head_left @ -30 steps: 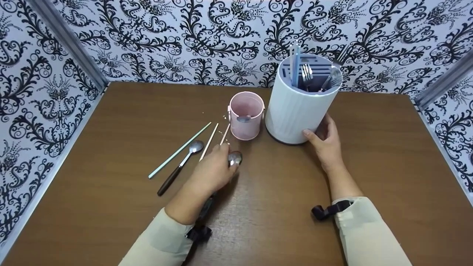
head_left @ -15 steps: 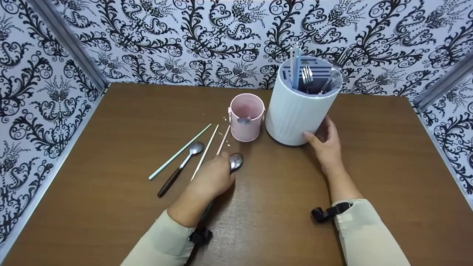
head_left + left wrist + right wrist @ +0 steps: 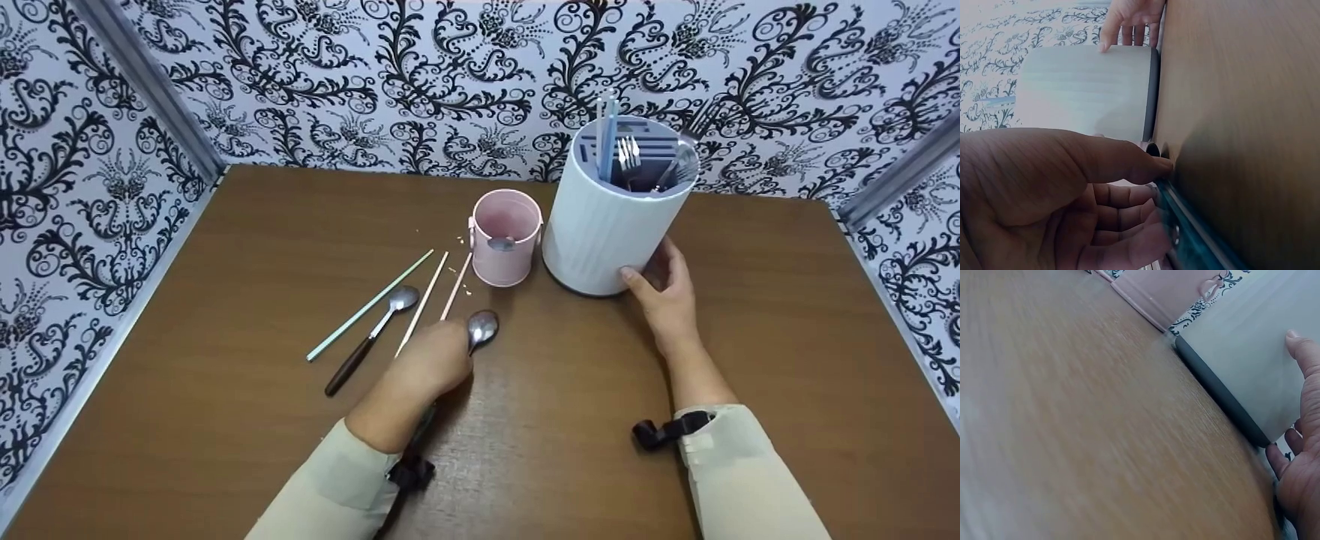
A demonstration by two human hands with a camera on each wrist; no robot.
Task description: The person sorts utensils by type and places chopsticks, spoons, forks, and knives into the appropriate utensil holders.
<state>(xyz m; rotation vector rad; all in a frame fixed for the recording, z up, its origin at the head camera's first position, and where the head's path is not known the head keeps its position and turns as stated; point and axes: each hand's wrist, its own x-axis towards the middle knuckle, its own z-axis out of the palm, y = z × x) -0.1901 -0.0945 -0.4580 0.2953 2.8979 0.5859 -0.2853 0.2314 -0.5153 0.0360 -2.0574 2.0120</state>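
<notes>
My left hand (image 3: 433,361) pinches the handle of a spoon (image 3: 483,327) on the table. In the left wrist view the thumb and fingers close on its teal handle (image 3: 1188,225); the head view hides most of that handle under the hand. At the lower right side of a white ribbed utensil holder (image 3: 606,232), my right hand (image 3: 664,307) grips the wall, thumb in front and fingers behind. Forks (image 3: 628,154) and pale blue chopsticks (image 3: 609,142) stand in the holder's slotted top.
A pink cup (image 3: 504,262) with a small metal piece at its front stands left of the holder. On the table (image 3: 570,420) lie a dark-handled spoon (image 3: 352,366), a mint chopstick (image 3: 367,307), a cream chopstick (image 3: 424,300) and a pink one (image 3: 456,289). Patterned walls enclose the back and sides.
My left hand has slid a little back along the spoon, so more of its bowl and neck shows. The right hand and the utensil holder have stayed in place.
</notes>
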